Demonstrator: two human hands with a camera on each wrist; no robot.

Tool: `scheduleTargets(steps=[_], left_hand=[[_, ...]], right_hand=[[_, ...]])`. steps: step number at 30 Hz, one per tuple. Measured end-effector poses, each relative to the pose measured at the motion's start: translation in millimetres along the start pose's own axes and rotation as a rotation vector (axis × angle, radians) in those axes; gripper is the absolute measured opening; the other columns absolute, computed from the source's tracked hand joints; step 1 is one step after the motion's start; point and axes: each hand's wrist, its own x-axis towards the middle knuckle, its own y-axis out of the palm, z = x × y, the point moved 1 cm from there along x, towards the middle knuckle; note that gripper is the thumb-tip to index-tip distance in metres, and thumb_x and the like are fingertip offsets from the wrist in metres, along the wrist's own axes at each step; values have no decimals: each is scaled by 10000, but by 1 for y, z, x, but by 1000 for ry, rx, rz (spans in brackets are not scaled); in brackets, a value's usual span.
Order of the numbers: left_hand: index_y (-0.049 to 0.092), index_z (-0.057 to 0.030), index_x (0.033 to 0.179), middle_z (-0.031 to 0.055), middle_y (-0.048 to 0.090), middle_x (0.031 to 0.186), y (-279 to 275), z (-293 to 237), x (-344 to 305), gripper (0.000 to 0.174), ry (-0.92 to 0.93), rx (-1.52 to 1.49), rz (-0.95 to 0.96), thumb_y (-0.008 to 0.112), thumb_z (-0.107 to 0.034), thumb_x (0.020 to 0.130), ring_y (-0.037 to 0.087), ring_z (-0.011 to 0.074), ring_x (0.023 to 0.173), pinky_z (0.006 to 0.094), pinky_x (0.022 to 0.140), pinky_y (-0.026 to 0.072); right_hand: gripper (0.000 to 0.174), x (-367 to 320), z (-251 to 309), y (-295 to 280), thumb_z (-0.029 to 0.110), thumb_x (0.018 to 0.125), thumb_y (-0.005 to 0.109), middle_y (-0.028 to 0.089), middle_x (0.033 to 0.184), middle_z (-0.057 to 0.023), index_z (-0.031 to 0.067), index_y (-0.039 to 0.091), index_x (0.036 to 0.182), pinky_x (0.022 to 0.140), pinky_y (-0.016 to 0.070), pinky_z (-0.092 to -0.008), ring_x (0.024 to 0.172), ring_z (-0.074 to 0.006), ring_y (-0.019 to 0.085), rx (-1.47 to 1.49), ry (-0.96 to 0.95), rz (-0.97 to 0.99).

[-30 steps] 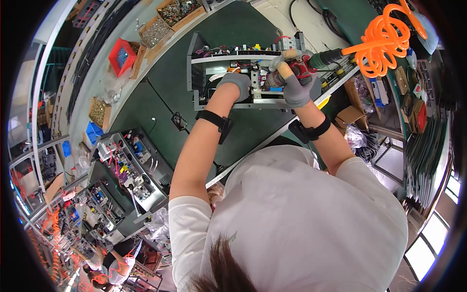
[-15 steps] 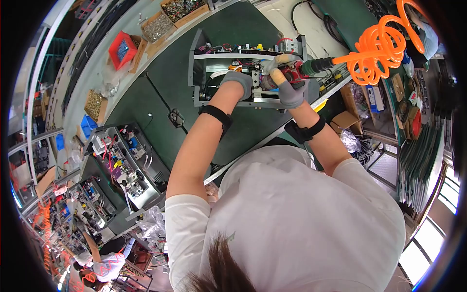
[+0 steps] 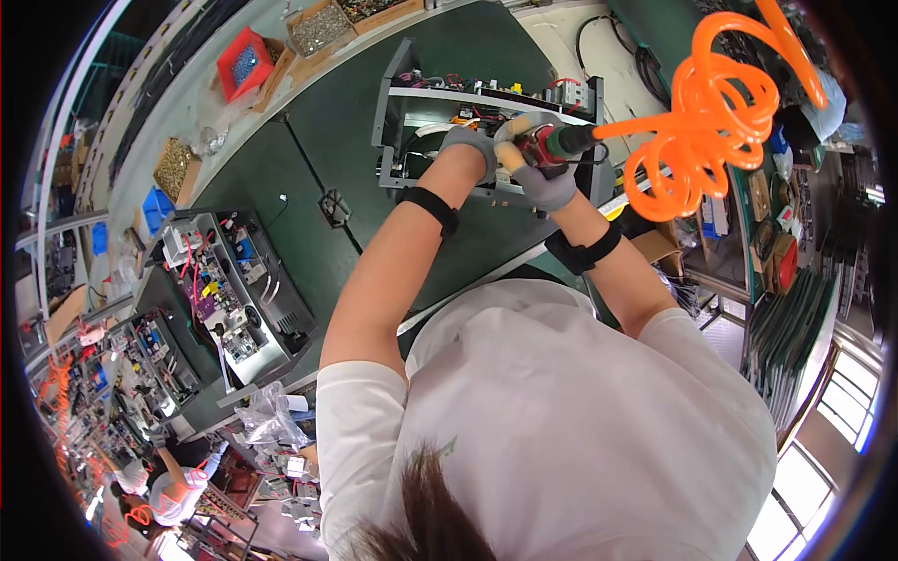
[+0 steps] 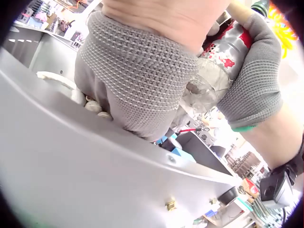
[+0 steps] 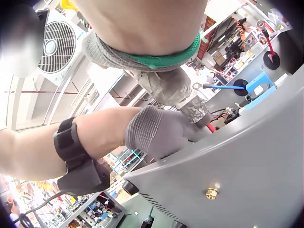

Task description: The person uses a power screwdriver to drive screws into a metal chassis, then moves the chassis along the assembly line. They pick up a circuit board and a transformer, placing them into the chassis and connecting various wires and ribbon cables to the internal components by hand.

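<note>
beside orange hose [image 3: 655, 125], right hand [image 3: 540, 176] grips red driver [image 4: 234, 47]; grey case wall [image 4: 104, 161] partly hides left hand [image 4: 135, 80], hold unclear

One power tool [image 4: 230, 53], two wristbands [image 3: 433, 207]

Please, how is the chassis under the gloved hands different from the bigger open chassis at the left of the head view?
Handling: the left hand reaches into the worked chassis, and the right hand holds a pneumatic tool there; no hand touches the left chassis.
Pose: in the head view, the worked chassis lies nearly crosswise; the left chassis slants steeply.
Shared: both are grey, open, with wiring inside.
</note>
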Motion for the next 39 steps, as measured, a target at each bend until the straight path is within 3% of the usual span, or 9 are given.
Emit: scheduleTargets(steps=[10, 22, 25, 27, 28, 29, 31, 34, 39], left_hand=[[688, -119, 996, 69, 671, 1007, 1, -2, -20, 296, -45, 16, -80, 594, -219, 734, 633, 225, 961, 333, 809, 471], [659, -107, 974, 89, 655, 939, 1, 1, -43, 239, -74, -50, -240, 611, -193, 756, 631, 242, 896, 346, 781, 490], [654, -132, 986, 94, 617, 898, 16, -1, -72, 227, -228, -549, -887, 630, -203, 772, 598, 234, 828, 346, 717, 478], [634, -97, 1014, 62, 591, 833, 36, -1, -91, 268, -292, -951, -1116, 652, -219, 776, 557, 199, 755, 303, 687, 460], [616, -63, 1040, 22, 547, 786, 62, 7, -84, 278, -181, -1415, -1131, 649, -184, 792, 510, 161, 713, 270, 655, 440], [573, -22, 1081, 52, 582, 954, 50, 0, -120, 273, -240, -1923, -896, 570, -91, 817, 571, 184, 860, 297, 730, 476], [517, 18, 1160, 73, 567, 979, 108, 21, -121, 319, -7, -2401, -650, 513, -25, 844, 566, 194, 902, 254, 751, 488], [460, 71, 1187, 106, 547, 944, 99, -12, -158, 335, -337, -2457, -746, 470, -15, 863, 587, 211, 852, 212, 720, 502], [420, 82, 1210, 152, 538, 960, 89, -52, -180, 333, -145, -2438, -609, 431, 0, 888, 598, 235, 856, 220, 708, 522]], right_hand=[[249, 13, -6, 3, -33, 687, 714, 565, 778, -4, 52, 558, 862, 568, 426, -217, 644, -54, 500, -19, 112, -138], [275, 12, -7, 8, -62, 714, 671, 597, 805, -44, 28, 550, 945, 614, 480, -247, 684, -104, 576, 78, 63, -95], [349, 11, 9, 7, -71, 714, 661, 605, 820, -58, 15, 527, 1025, 606, 473, -234, 661, -104, 573, 89, 59, -78], [341, 16, 20, 2, -65, 724, 647, 605, 823, -66, 12, 526, 1034, 618, 474, -238, 691, -120, 584, 135, -18, -157], [336, 17, 24, -5, -60, 731, 640, 604, 823, -69, 10, 524, 1038, 626, 476, -245, 704, -126, 588, 148, -80, -203], [314, 19, 43, -10, -56, 743, 621, 601, 819, -81, 1, 518, 1034, 653, 483, -266, 724, -143, 594, 178, -20, -201], [275, 21, 59, -25, -13, 771, 588, 600, 809, -98, -6, 512, 1036, 663, 490, -291, 712, -166, 601, 288, -67, -201], [251, 15, 72, -46, 28, 785, 572, 607, 786, -107, -10, 516, 1027, 659, 490, -307, 692, -190, 606, 368, -55, -285], [280, 2, 75, -69, 36, 780, 584, 614, 762, -119, -12, 497, 1042, 622, 491, -306, 649, -197, 603, 312, 31, -483]])
